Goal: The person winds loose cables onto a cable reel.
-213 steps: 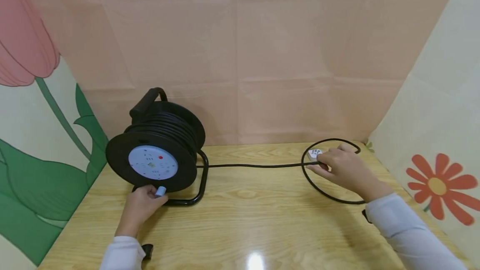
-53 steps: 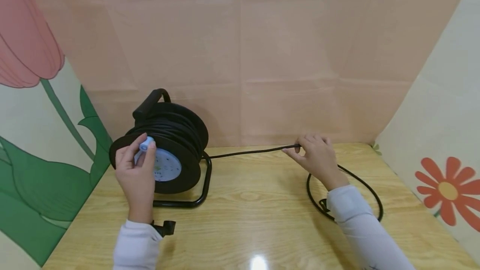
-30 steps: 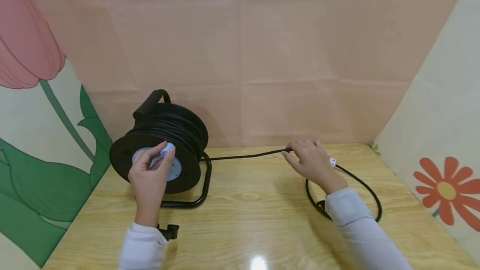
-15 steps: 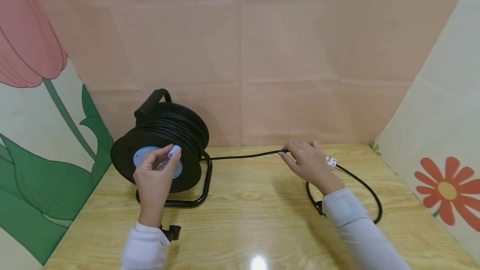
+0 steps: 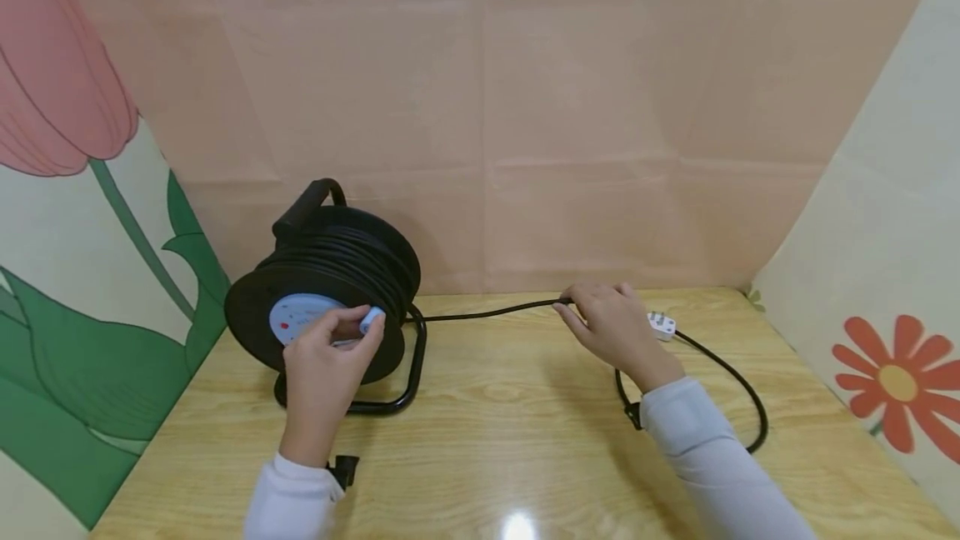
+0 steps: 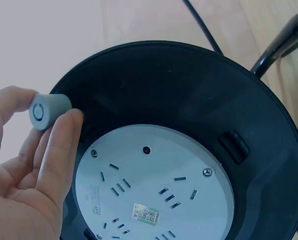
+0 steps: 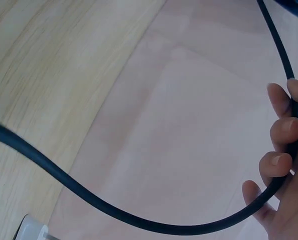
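Observation:
A black cable reel stands on its tube frame at the left, wound with black cable. On its near flange is a round pale socket panel with slots and a sticker. My left hand pinches the light blue crank knob between thumb and fingers, at the flange's right side. From the reel a cable runs rightward to my right hand. In the right wrist view, the fingers curl round the cable. Behind that hand, a white plug lies at the end of the loose loop.
The wooden table meets a creased pinkish backdrop behind the reel. Side panels with a tulip and a red flower flank it. The reel's black foot frame sticks out to the right.
The left hand has carried the knob from the flange's bottom over the top to its right side, turning the reel clockwise. The right hand has shifted left with the cable, and the plug shows behind it.

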`<state>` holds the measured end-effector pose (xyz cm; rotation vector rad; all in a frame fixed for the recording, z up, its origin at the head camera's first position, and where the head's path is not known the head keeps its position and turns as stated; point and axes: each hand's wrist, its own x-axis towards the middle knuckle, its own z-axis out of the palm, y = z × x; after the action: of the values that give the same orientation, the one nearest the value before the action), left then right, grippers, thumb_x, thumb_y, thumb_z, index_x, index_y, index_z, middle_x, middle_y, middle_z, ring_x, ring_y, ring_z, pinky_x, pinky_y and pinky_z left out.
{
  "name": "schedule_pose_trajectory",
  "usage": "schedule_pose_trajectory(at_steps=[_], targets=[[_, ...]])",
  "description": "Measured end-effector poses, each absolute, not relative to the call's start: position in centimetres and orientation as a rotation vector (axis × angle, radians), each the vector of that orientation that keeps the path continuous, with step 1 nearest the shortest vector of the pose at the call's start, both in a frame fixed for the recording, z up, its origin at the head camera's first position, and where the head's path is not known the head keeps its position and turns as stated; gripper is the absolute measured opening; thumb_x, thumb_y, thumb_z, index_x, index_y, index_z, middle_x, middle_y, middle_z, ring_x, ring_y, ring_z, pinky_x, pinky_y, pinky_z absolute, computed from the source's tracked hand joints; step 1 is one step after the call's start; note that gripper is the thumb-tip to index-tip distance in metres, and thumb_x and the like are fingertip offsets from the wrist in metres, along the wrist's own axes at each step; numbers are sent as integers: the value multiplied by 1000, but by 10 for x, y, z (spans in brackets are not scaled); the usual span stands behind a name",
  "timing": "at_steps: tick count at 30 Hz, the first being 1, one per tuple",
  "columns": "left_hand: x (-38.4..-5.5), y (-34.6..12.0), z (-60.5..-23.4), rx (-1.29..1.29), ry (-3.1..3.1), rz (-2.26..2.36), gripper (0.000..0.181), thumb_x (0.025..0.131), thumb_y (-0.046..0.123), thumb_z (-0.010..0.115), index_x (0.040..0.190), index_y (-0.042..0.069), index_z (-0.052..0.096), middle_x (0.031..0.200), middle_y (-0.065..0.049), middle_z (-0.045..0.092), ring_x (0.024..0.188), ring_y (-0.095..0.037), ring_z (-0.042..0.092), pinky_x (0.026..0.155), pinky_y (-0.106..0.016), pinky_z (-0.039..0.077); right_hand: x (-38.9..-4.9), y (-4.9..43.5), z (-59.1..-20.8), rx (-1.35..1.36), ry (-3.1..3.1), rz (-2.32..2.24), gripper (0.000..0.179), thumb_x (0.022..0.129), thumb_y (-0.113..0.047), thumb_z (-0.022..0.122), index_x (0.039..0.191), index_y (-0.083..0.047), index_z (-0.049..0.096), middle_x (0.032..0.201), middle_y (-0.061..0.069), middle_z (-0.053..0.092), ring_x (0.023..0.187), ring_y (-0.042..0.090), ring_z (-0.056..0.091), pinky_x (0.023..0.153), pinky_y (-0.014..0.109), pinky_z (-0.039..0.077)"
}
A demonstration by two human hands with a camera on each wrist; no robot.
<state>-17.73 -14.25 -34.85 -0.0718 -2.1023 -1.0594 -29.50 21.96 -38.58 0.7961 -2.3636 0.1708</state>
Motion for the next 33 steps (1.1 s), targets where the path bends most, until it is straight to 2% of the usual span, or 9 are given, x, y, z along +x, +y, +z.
schedule_pose_trajectory(at_steps=[6,12,19,21,24,27,33], targets=[[-177,-138,-353,-177,-2165,-833,24,80,31,71,91,9,71,76,-3,68,61,-3,61,50,-27,56,-292,217,-384,825,-2337,172,32,93,-48,49,93,-19,63,85,-2,70,67,12,55,71,45,42],[-178,-134,-354,-170,-2215,-753,21,79,29,72,88,9,71,68,-1,68,58,-2,58,49,-29,54,-292,219,-386,863,-2365,140,33,94,-46,48,96,-17,64,85,-2,69,70,13,57,71,47,44],[-175,-131,-357,-150,-2322,-697,19,79,25,72,86,8,70,66,-1,68,57,-6,56,49,-31,53,-292,222,-384,813,-2370,194,28,93,-44,52,94,-18,63,61,-10,54,53,9,42,69,44,41],[-175,-131,-359,-124,-2361,-713,19,78,24,73,86,7,70,66,-2,68,56,-6,56,48,-32,53,-292,222,-383,805,-2376,197,28,93,-43,52,97,-17,63,66,-7,59,57,11,47,70,45,42],[-176,-131,-361,-85,-2433,-744,21,78,25,73,87,6,70,66,-2,68,55,-6,56,48,-31,52,-293,220,-384,806,-2404,224,28,96,-40,49,102,-16,62,87,-1,67,76,16,57,74,47,44],[-177,-132,-363,-59,-2501,-774,23,78,27,73,88,6,70,66,-2,68,55,-5,55,48,-30,51,-294,218,-385,821,-2417,270,27,98,-36,47,107,-14,60,99,2,65,89,19,57,74,47,47],[-179,-136,-367,-32,-2584,-778,25,78,28,73,88,5,71,68,-2,70,56,-6,58,50,-33,54,-301,214,-389,856,-2343,330,18,97,-27,51,104,-11,58,87,1,59,70,12,48,55,33,45]])
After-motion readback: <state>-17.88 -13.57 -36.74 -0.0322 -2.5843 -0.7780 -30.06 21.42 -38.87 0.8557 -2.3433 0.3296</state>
